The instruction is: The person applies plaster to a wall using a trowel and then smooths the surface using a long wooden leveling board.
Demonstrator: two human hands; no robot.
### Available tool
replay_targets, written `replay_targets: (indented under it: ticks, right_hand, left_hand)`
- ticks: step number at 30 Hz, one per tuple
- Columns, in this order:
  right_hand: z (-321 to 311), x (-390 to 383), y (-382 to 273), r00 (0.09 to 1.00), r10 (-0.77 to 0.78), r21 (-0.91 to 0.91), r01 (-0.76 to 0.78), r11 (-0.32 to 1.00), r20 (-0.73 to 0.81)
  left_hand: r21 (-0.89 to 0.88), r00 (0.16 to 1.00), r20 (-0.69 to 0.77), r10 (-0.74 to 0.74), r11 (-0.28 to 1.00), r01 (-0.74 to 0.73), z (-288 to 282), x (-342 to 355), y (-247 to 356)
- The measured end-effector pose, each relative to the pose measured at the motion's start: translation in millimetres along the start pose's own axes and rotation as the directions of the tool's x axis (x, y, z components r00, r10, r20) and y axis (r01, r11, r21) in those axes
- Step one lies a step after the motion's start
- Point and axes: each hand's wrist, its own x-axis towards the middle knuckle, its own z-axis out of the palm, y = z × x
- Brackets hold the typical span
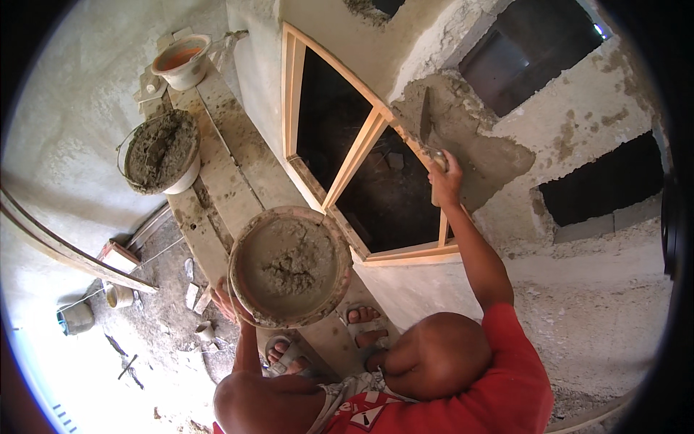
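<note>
My right hand (pixel 447 177) is closed round the handle of a trowel (pixel 425 116). Its narrow blade is seen nearly edge-on against wet grey mortar (pixel 499 159) on the wall, beside the frame's upper edge. With my left hand (pixel 231 301) I grip the side of a round basin (pixel 338 239), its rim crusted. Inside it sits grey mortar (pixel 289 264), smooth around and lumpy in the middle. A light wooden window frame (pixel 361 155) with a middle bar is set in the wall, close to my right hand.
I squat on a plank platform (pixel 231 177), sandalled feet (pixel 361 318) behind the basin. A mortar-filled bucket (pixel 173 177) and a pale bucket with an orange inside (pixel 189 72) stand farther along. Wall openings (pixel 603 177) lie to the right. Below left, the floor holds rubble and small buckets (pixel 119 295).
</note>
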Motion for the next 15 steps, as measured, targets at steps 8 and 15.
replay_targets:
  ticks: [8, 15]
  right_hand:
    - [-76, -40, -22, 0.996, -0.059, -0.193, 0.046, 0.980, -0.063]
    - [-138, -80, -124, 0.936, -0.260, -0.610, 0.351, 0.711, 0.237]
  left_hand:
    - [0.006, 0.996, 0.008, -0.086, 0.996, 0.086, 6, 1, 0]
    - [-0.097, 0.991, -0.129, 0.038, 0.994, -0.051, 11, 1, -14]
